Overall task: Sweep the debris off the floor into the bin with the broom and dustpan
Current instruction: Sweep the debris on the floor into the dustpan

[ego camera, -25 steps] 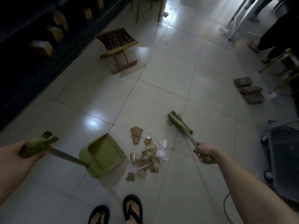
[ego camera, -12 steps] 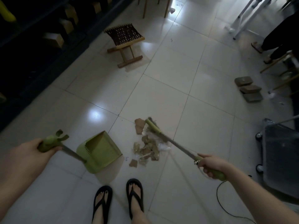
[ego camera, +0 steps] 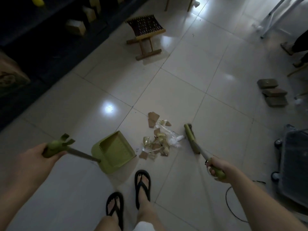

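A pile of debris [ego camera: 158,139], torn cardboard bits and crumpled plastic, lies on the white tiled floor in front of my feet. A green dustpan [ego camera: 115,151] sits on the floor just left of the pile, its mouth facing the debris. My left hand [ego camera: 40,157] grips the green top of the dustpan's long handle. A green broom [ego camera: 191,138] has its head on the floor at the right edge of the pile. My right hand [ego camera: 218,169] grips the broom's green handle end. No bin is in view.
A small wooden folding stool [ego camera: 145,34] stands further ahead. Three brown blocks [ego camera: 273,92] lie at the right. A dark wheeled case [ego camera: 293,164] stands at the far right, with a black cable [ego camera: 231,204] near it. Dark shelving runs along the left.
The broom head has swung from the far left side of the pile back to its right edge. The debris lies a bit more spread. The dustpan stays beside the pile.
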Available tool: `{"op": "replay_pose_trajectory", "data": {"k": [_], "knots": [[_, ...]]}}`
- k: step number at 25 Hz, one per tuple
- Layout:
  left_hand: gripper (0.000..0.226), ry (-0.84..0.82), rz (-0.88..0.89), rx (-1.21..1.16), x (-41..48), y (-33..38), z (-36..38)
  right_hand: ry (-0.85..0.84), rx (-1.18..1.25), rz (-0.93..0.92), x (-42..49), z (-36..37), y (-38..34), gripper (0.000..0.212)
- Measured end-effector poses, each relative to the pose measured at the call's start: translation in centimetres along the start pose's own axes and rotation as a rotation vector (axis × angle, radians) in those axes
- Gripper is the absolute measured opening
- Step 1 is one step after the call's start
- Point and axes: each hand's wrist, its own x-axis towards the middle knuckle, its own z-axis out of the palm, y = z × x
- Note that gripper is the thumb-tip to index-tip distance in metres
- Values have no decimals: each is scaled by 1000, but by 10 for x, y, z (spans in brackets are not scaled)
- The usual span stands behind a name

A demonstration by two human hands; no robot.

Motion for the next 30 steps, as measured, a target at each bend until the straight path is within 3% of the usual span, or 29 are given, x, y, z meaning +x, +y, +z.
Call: {"op": "replay_pose_trajectory", "data": {"k": [2, 4, 7, 10, 14, 20, 24, 30], "knots": [[32, -59, 4, -2, 1, -45, 5, -5, 25, 19, -7, 15, 5, 29], [42, -36, 37, 8, -16, -42, -6, -32, -39, 32, -9, 35, 16, 24], [18, -20, 115, 66, -49, -27, -19, -41, -55, 26, -22, 56, 28, 17], [11, -32, 173, 87, -66, -41, -22, -78, 22, 13, -32, 76, 47, 16], [21, -77, 110, 139, -73, -84, -19, -57, 159, -16, -42, 70, 66, 12], [14, -69, 99, 148, -81, -105, -2, 63, 49, -41, -35, 80, 52, 8], [18, -95, 84, 186, -80, -105, 7, 18, 16, 17, -24, 111, 33, 26], [34, -142, 180, 329, -74, -89, 39, -95, -36, -70, -28, 156, 35, 21]]}}
